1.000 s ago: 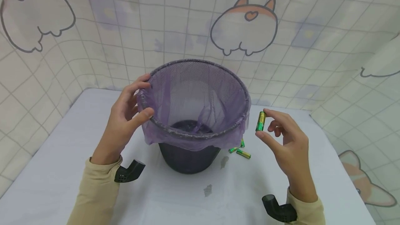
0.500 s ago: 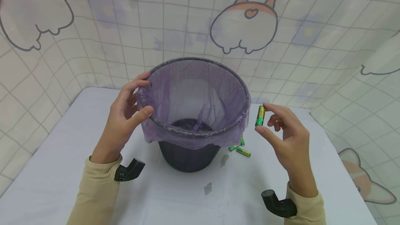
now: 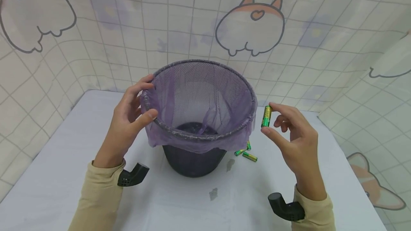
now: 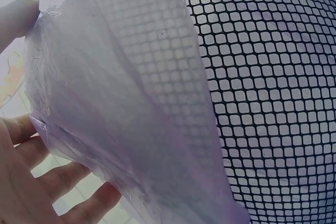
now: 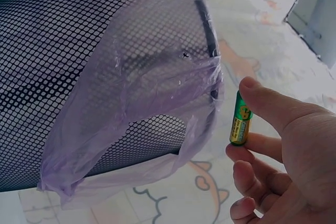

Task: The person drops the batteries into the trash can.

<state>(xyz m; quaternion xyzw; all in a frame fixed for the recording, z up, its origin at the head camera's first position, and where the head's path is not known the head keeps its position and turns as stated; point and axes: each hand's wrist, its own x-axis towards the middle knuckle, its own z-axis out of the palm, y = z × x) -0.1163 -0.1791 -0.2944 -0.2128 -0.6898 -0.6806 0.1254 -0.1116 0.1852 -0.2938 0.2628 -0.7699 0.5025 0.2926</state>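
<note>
A black mesh trash can (image 3: 194,163) stands upright on the table, lined with a thin purple trash bag (image 3: 196,144) folded over its rim. My left hand (image 3: 126,117) holds the can's left rim, thumb at the near side and fingers farther round; the left wrist view shows this hand (image 4: 47,177) against the bag. To the right of the can, my right hand (image 3: 295,138) pinches a green and yellow battery (image 3: 266,116) by its ends between thumb and index finger, above the table. In the right wrist view the battery (image 5: 241,119) is beside the bagged rim.
Several similar batteries (image 3: 249,157) lie on the white table (image 3: 154,206) at the can's right foot, partly hidden by the bag. Two small grey patches (image 3: 213,194) mark the tabletop in front. A patterned curtain (image 3: 179,20) hangs behind and at both sides.
My right hand has risen slightly with the battery, moving a little toward the can's rim. The left hand and the trash can stay as they were.
</note>
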